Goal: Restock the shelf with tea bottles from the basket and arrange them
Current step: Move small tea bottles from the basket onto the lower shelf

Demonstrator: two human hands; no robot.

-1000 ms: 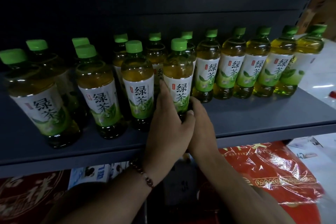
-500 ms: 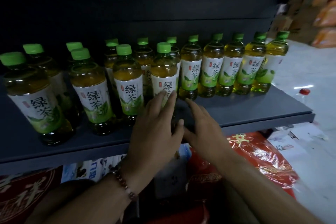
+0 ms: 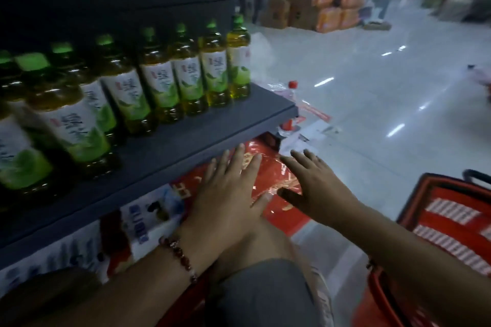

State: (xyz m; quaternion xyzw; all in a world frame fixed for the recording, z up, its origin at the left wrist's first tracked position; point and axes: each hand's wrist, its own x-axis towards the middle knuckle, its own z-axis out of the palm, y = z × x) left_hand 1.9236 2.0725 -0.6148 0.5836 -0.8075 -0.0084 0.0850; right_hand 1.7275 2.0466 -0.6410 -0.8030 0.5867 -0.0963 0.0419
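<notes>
Several green-capped tea bottles point(image 3: 186, 74) with white and green labels stand in rows on the dark grey shelf point(image 3: 207, 138), reaching to its right end. My left hand point(image 3: 228, 194), with a bead bracelet at the wrist, hovers flat with spread fingers just below the shelf's front edge, holding nothing. My right hand point(image 3: 316, 191) is beside it to the right, also empty with fingers apart. A red plastic basket point(image 3: 449, 223) stands on the floor at the lower right; its inside is not visible.
Red plastic-wrapped packs point(image 3: 276, 186) and blue-white boxes point(image 3: 148, 215) fill the level under the shelf. A red-capped bottle point(image 3: 291, 90) and papers lie on the floor past the shelf end. Stacked cartons point(image 3: 329, 8) stand across the shiny aisle floor. My knee point(image 3: 265, 287) is below my hands.
Both hands have let go of the front bottle and drawn back off the shelf to the right. The view has swung right, bringing the basket and aisle into sight.
</notes>
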